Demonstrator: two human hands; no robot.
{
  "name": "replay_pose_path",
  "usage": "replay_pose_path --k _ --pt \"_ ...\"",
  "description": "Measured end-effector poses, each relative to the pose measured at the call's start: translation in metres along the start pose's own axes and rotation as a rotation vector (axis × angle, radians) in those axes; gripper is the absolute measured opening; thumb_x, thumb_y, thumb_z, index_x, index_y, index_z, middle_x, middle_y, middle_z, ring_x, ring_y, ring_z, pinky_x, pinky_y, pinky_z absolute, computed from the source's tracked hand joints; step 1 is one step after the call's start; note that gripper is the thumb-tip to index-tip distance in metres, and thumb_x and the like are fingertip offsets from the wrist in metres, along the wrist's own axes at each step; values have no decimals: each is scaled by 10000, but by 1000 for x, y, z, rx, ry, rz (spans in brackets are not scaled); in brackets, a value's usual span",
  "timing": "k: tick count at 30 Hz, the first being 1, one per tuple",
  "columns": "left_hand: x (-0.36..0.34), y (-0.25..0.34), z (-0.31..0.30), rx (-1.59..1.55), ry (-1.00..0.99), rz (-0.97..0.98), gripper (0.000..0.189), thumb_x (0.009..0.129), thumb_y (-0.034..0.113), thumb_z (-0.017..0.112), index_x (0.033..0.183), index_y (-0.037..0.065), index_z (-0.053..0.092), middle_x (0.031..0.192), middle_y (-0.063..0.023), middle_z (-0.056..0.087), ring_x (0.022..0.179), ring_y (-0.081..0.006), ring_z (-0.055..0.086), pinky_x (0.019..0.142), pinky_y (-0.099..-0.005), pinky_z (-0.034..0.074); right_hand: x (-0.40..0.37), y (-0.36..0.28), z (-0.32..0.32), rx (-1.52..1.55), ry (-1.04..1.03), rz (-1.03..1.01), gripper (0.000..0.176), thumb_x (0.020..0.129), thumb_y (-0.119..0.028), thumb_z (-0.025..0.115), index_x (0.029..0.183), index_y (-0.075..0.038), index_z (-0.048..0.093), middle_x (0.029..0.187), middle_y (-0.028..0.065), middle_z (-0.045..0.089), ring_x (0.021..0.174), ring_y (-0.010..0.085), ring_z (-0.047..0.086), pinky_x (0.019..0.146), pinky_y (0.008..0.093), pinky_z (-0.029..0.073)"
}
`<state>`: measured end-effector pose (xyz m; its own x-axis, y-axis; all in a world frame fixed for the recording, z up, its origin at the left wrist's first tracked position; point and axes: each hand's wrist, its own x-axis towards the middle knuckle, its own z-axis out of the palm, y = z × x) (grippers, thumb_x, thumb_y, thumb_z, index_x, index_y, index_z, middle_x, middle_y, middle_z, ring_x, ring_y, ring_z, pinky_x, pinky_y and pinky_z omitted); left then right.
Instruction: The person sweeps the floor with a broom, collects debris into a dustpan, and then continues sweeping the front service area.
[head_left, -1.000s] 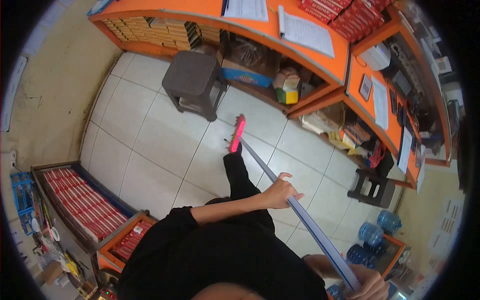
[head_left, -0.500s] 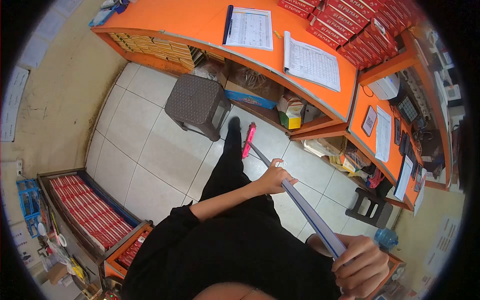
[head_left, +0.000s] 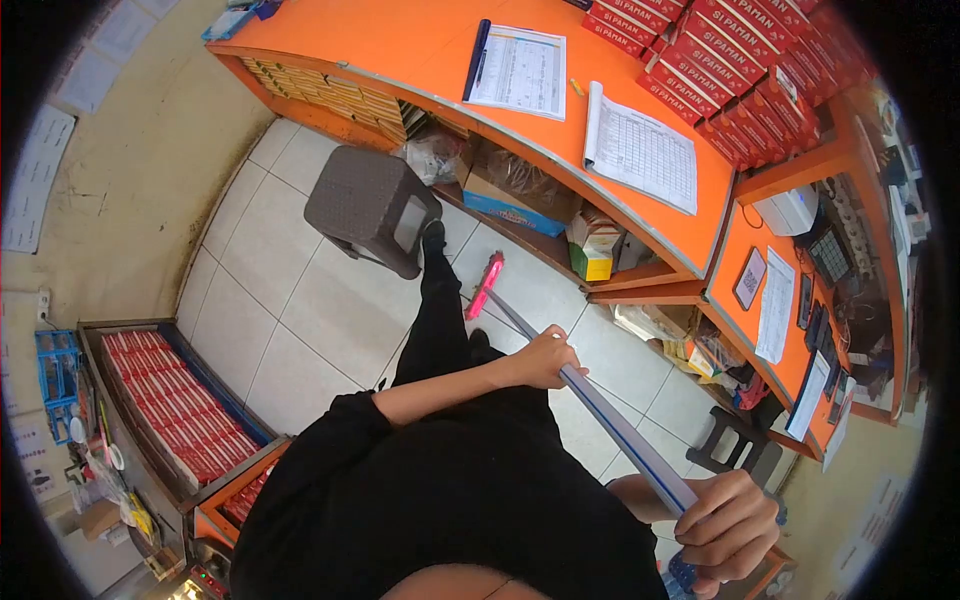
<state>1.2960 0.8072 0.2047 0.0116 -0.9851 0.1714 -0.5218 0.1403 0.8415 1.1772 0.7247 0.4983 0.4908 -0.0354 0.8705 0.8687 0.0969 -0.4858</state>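
A broom with a pink head (head_left: 485,287) rests on the tiled floor, its long grey handle (head_left: 615,425) slanting back toward my body. Around the middle of that handle my left hand (head_left: 546,358) is closed. My right hand (head_left: 728,530) grips the handle near its upper end, at lower right. Just left of the broom head is my dark shoe (head_left: 432,238), beside the legs of a dark plastic stool (head_left: 370,205).
An orange counter (head_left: 400,35) carries papers and stacked red boxes (head_left: 720,60). Cartons (head_left: 515,195) fill the shelf below. A second stool (head_left: 735,440) stands at right. A case of red packs (head_left: 175,405) is at lower left.
The broom head has shifted slightly left along the floor, with both hands still on the handle. Beside my foot, the stool has moved left. My other shoe now shows behind the broom head.
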Motion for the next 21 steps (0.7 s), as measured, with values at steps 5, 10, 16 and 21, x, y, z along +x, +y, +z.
replay_pose_path --k 5,10,16,21 --pt "6 -14 -4 69 41 20 402 858 300 537 520 82 556 501 -75 528 564 -263 527 811 -381 357 -8 -1 -11 -8 -63 75 256 679 -13 623 472 -62 481 402 25 468 318 97 436 435 228 458" --pt "-7 -44 -40 146 7 -56 368 846 317 547 551 102 597 545 -74 567 616 -265 556 819 -393 357 -18 13 -8 -246 -28 240 259 676 -39 633 467 -21 481 478 56 519 390 183 506 423 294 461" --pt "-51 -167 -86 388 -79 -326 252 770 368 597 654 153 656 720 -80 627 782 -259 606 947 -482 307 -95 91 10 -445 513 680 143 683 36 583 566 6 506 552 107 526 513 225 528 598 380 483" --pt "-102 -265 -35 438 -100 -359 315 799 346 577 576 127 613 633 -60 591 733 -268 591 921 -549 320 -132 157 38 -419 440 901 157 680 93 571 566 1 516 556 88 512 525 200 506 628 343 450"
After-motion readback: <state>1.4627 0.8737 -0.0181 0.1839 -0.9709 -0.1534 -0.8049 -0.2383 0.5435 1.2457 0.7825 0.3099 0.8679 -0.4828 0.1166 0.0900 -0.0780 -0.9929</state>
